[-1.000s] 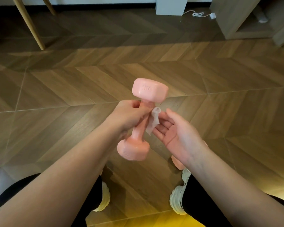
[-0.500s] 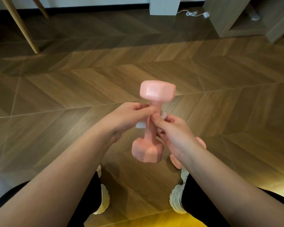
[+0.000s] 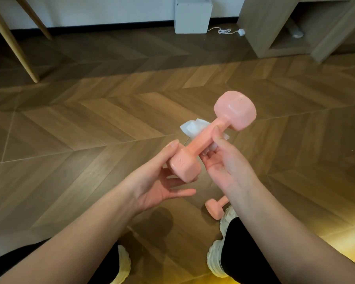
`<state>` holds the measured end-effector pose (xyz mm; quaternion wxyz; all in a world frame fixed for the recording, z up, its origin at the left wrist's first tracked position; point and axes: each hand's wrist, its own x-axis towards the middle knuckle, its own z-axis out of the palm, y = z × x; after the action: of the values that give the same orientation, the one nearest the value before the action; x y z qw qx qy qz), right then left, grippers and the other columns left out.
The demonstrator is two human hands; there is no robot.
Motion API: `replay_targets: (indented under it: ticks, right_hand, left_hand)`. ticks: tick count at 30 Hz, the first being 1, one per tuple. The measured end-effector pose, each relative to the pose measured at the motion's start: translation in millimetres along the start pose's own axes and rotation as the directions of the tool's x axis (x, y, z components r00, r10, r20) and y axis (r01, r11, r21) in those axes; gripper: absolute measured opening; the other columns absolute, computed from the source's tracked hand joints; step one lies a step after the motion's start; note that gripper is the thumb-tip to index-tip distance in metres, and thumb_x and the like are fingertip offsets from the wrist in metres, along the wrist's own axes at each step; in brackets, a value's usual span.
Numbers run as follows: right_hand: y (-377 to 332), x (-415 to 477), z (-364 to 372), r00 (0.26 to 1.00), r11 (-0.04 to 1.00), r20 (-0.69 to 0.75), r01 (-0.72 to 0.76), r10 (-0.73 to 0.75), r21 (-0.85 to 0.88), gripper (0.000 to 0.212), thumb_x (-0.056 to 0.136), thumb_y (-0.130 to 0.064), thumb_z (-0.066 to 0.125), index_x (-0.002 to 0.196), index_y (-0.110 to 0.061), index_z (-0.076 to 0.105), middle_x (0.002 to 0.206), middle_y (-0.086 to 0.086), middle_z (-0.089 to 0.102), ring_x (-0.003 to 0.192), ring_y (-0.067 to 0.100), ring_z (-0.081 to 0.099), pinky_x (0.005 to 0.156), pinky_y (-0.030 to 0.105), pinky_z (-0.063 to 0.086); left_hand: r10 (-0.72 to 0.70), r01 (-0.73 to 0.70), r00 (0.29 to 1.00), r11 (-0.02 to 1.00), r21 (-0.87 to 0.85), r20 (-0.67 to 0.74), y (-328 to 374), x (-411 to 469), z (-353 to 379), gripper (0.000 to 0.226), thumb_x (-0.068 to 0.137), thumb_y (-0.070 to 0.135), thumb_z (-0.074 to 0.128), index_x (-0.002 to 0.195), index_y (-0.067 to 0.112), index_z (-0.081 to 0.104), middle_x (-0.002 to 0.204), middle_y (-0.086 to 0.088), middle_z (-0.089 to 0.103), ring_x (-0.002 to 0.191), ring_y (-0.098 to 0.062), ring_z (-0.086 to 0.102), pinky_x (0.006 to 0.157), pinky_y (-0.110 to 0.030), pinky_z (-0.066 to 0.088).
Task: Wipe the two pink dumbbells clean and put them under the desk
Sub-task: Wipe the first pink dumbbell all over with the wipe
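A pink dumbbell [image 3: 205,138] is held in the air, tilted with its far head up to the right. My left hand [image 3: 158,177] cups its near head with thumb and fingers. My right hand [image 3: 228,160] grips the bar, with a white wipe [image 3: 190,127] wrapped around the bar under the fingers. The second pink dumbbell [image 3: 215,208] lies on the wooden floor by my right shoe, partly hidden behind my right forearm.
A wooden desk unit [image 3: 295,27] with an open space beneath stands at the back right. A white box [image 3: 193,15] and a white cable [image 3: 225,31] sit by the wall. Slanted wooden legs [image 3: 14,48] stand at the back left. My white shoes [image 3: 217,261] are below.
The dumbbell has turned from upright to a slant with its far head to the right. My left hand slid from the bar down to the near head. The wipe now sticks out behind the bar.
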<state>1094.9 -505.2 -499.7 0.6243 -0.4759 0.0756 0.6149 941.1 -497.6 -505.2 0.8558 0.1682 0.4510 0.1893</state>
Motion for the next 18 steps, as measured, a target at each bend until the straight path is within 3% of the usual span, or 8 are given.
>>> replay_targets:
  ticks: [2,4,8,11,13,16,18]
  right_hand:
    - [-1,0,1,1.0,0.999,0.023,0.018,-0.018,-0.031,0.022,0.094,-0.016,0.063,0.113,-0.006,0.063,0.072,0.003,0.073,0.066,0.011,0.071,0.059,0.023,0.057]
    - [-3,-2,0,0.998,0.99,0.062,0.04,-0.032,-0.133,0.023,0.097,-0.018,0.059,0.114,-0.004,0.064,0.077,0.003,0.073,0.068,0.011,0.07,0.065,0.024,0.057]
    - [1,-4,-5,0.995,0.963,0.095,0.065,-0.042,-0.262,0.025,0.1,-0.017,0.054,0.113,0.0,0.066,0.076,0.003,0.073,0.067,0.01,0.069,0.089,0.032,0.053]
    - [8,-1,-7,0.998,0.953,0.032,0.068,-0.061,-0.294,0.027,0.097,-0.017,0.059,0.119,-0.004,0.066,0.102,0.01,0.075,0.095,0.018,0.072,0.099,0.037,0.051]
    - [9,-1,-7,0.996,0.95,0.019,0.085,-0.083,-0.3,0.027,0.095,-0.017,0.062,0.118,-0.005,0.066,0.106,0.009,0.075,0.1,0.019,0.07,0.098,0.035,0.051]
    - [0,-5,-1,0.987,0.95,0.139,0.12,-0.083,-0.288,0.022,0.099,-0.021,0.056,0.108,-0.006,0.068,0.102,0.006,0.074,0.1,0.018,0.069,0.098,0.035,0.048]
    - [-9,-8,0,0.974,0.979,0.228,0.043,0.004,-0.201,0.039,0.094,-0.02,0.049,0.127,-0.004,0.059,0.122,0.012,0.069,0.116,0.025,0.064,0.108,0.042,0.042]
  left_hand:
    - [0.041,-0.041,0.999,0.998,-0.045,0.001,-1,1,2,0.072,0.069,0.049,0.08,0.13,0.021,0.055,0.115,-0.019,0.062,0.097,-0.036,0.068,0.071,-0.048,0.059]
    - [0.116,-0.117,0.992,0.993,-0.022,-0.048,-2,3,4,0.064,0.069,0.044,0.076,0.125,0.021,0.055,0.114,-0.018,0.06,0.093,-0.033,0.067,0.071,-0.045,0.058]
    - [0.267,-0.256,0.955,0.962,0.093,-0.133,-3,3,4,0.054,0.073,0.036,0.071,0.12,0.016,0.052,0.109,-0.01,0.059,0.085,-0.022,0.064,0.077,-0.045,0.058]
    - [0.258,-0.245,0.954,0.964,0.102,-0.152,-5,1,3,0.06,0.072,0.036,0.081,0.122,0.018,0.052,0.11,-0.01,0.06,0.092,-0.022,0.064,0.079,-0.048,0.059]
    - [0.23,-0.223,0.963,0.973,0.068,-0.142,-6,1,4,0.069,0.065,0.037,0.082,0.124,0.018,0.052,0.11,-0.01,0.06,0.091,-0.022,0.065,0.078,-0.048,0.059]
    - [0.241,-0.246,0.961,0.969,-0.023,-0.137,-2,0,6,0.062,0.065,0.033,0.077,0.12,0.016,0.054,0.105,-0.01,0.061,0.081,-0.022,0.065,0.07,-0.042,0.058]
    - [0.258,-0.27,0.956,0.961,-0.069,-0.139,5,-1,4,0.047,0.066,0.031,0.076,0.108,0.019,0.058,0.102,-0.01,0.06,0.079,-0.023,0.063,0.063,-0.038,0.056]
